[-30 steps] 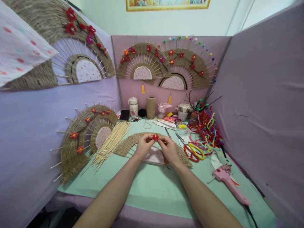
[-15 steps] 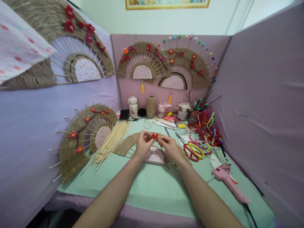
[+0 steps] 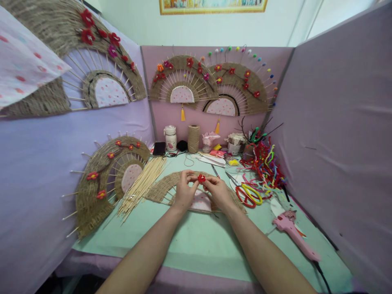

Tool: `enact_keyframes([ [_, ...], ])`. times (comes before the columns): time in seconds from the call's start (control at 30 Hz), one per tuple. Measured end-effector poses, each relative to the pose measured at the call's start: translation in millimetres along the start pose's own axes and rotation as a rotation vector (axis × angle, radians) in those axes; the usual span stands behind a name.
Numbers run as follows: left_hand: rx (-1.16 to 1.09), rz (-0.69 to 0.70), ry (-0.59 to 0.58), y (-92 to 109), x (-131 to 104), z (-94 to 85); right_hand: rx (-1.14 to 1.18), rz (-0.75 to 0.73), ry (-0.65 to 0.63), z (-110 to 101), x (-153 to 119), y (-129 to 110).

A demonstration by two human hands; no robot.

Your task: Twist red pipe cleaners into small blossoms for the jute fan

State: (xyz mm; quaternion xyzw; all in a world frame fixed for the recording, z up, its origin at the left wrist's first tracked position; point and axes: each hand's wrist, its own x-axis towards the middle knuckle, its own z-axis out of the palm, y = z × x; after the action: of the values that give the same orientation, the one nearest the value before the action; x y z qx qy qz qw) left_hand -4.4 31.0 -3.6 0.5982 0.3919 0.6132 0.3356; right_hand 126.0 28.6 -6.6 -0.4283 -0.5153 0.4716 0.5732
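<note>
Between my two hands is a small red flower (image 3: 201,178) that looks made of pipe cleaner. My left hand (image 3: 185,190) pinches its left side with thumb and fingers. From the right, my right hand (image 3: 217,190) grips the other side with its fingertips. Below them a twine-wrapped fan (image 3: 162,185) lies on the green tablecloth, with thin stick ribs and a dotted half-round centre (image 3: 201,201). My hands and wrists cover part of this fan.
Scissors (image 3: 249,195) and a pink glue gun (image 3: 295,236) lie at right, below a heap of pipe cleaners (image 3: 265,163). Bamboo sticks (image 3: 142,185) and an upright decorated fan (image 3: 101,183) are at left. A twine spool (image 3: 193,139) stands behind.
The red flower has turned and now shows its face more plainly between my fingertips. My hands have shifted only slightly. The whole view has moved a little.
</note>
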Motion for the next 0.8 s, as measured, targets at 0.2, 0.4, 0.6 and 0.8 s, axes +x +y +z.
enact_keyframes([
  [0.2,0.074,0.051,-0.061,3,-5,3.7,-0.104,-0.11,0.098,-3,0,-3],
  [0.4,0.021,0.013,-0.162,4,-12,10.1,-0.154,-0.206,0.149,-6,1,-3],
  [0.6,-0.241,-0.137,-0.173,2,-2,6.1,-0.359,-0.427,0.104,-10,-1,-6],
  [0.8,-0.225,-0.312,-0.129,-4,17,-10.5,-0.516,-0.521,-0.022,-12,0,-9],
])
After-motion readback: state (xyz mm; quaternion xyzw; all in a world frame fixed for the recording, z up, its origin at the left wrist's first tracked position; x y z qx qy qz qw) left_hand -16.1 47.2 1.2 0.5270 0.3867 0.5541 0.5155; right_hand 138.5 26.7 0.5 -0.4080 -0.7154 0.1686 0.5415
